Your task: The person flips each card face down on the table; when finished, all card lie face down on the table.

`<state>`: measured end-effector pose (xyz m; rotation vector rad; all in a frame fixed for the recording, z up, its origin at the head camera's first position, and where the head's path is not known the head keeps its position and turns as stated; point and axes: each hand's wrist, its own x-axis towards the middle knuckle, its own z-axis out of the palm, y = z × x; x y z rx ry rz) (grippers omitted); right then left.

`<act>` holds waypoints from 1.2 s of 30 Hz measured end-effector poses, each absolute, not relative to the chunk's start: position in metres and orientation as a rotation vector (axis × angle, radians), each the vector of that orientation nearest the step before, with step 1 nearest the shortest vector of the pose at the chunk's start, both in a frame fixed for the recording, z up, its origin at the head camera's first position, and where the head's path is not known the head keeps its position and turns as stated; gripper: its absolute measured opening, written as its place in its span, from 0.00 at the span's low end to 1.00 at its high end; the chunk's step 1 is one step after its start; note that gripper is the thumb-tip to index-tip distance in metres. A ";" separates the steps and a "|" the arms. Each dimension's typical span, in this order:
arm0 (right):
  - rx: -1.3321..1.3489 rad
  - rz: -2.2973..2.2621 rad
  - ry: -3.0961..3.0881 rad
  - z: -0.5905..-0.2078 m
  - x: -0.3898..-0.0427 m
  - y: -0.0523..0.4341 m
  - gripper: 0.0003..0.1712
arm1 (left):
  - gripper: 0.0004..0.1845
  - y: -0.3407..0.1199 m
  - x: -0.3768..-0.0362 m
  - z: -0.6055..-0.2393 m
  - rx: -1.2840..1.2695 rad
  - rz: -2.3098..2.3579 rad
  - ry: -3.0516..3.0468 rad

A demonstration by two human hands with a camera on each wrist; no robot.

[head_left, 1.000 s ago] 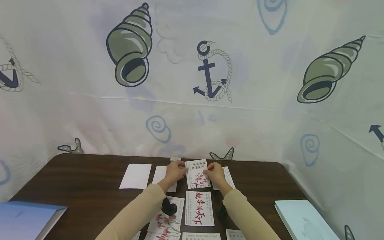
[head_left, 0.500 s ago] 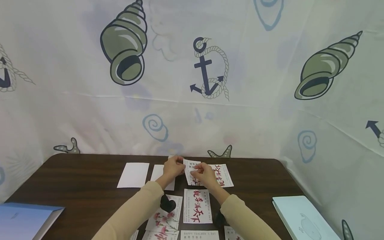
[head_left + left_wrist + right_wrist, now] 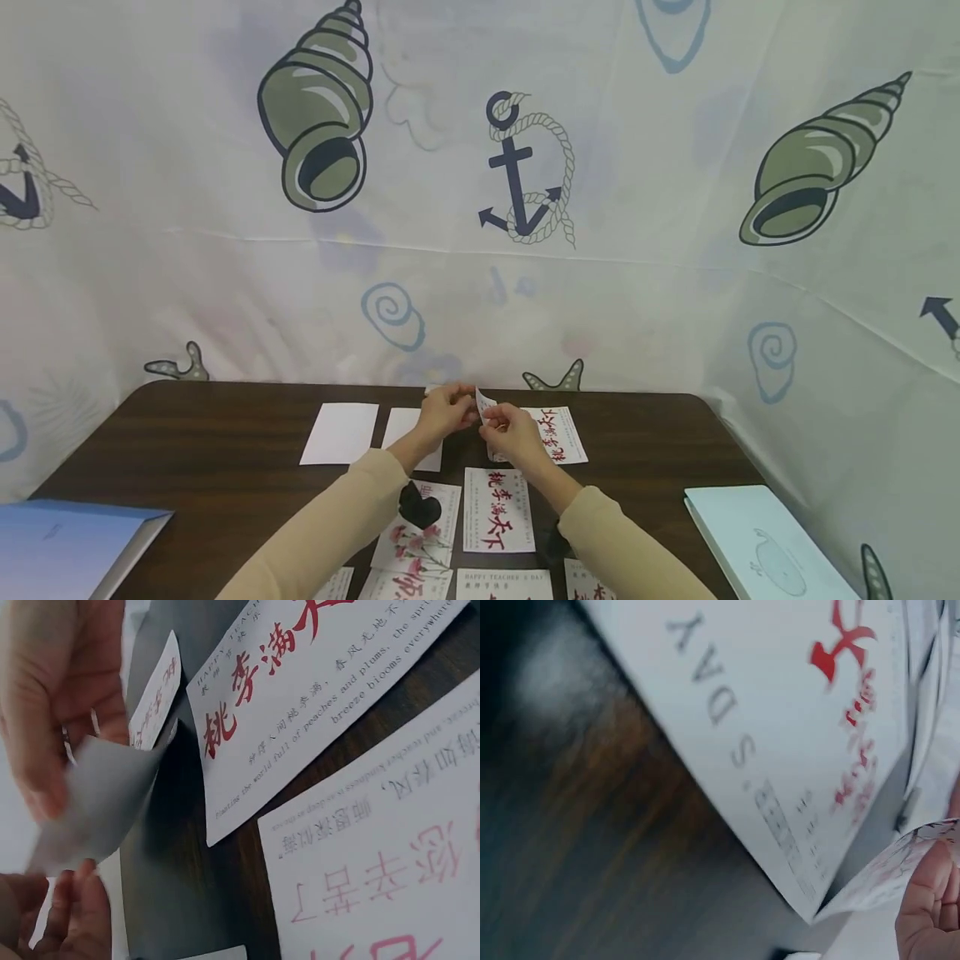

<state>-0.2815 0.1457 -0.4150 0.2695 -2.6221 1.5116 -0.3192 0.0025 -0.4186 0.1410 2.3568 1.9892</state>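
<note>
Both hands hold one printed card (image 3: 483, 403), tilted up above the far part of the table. My left hand (image 3: 448, 410) pinches its left side, and my right hand (image 3: 512, 433) pinches the right side lower down. The left wrist view shows the card's greyish back between my right hand (image 3: 67, 697) above and my left hand (image 3: 75, 911) below. From the right wrist, pink blossom print shows on the card (image 3: 892, 874) at my right fingers. Nearer me lies a card with red brush characters (image 3: 498, 521). Another red-lettered card (image 3: 566, 433) lies right of my right hand.
Two blank white cards (image 3: 339, 433) lie at the back left. A blossom card (image 3: 412, 537) and several other cards lie in front. A blue folder-like item (image 3: 75, 546) is at the left, a pale blue box-like item (image 3: 768, 542) at the right. A patterned cloth hangs behind.
The held card has turned from facing me to nearly edge-on. My right hand has moved left, nearer my left hand, uncovering the red-lettered card at the right.
</note>
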 end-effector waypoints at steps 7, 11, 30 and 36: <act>0.218 1.699 -2.424 -0.403 -0.282 0.154 0.12 | 0.27 0.002 -0.313 -0.425 0.228 1.919 2.210; 0.119 1.768 -2.366 -0.402 -0.282 0.158 0.14 | 0.28 0.001 -0.312 -0.427 0.122 1.892 2.353; -0.178 1.490 -2.667 -0.437 -0.288 0.165 0.18 | 0.21 -0.001 -0.305 -0.438 0.118 1.180 3.066; -0.186 1.408 -2.720 -0.438 -0.289 0.166 0.15 | 0.20 0.005 -0.305 -0.434 0.085 1.091 3.074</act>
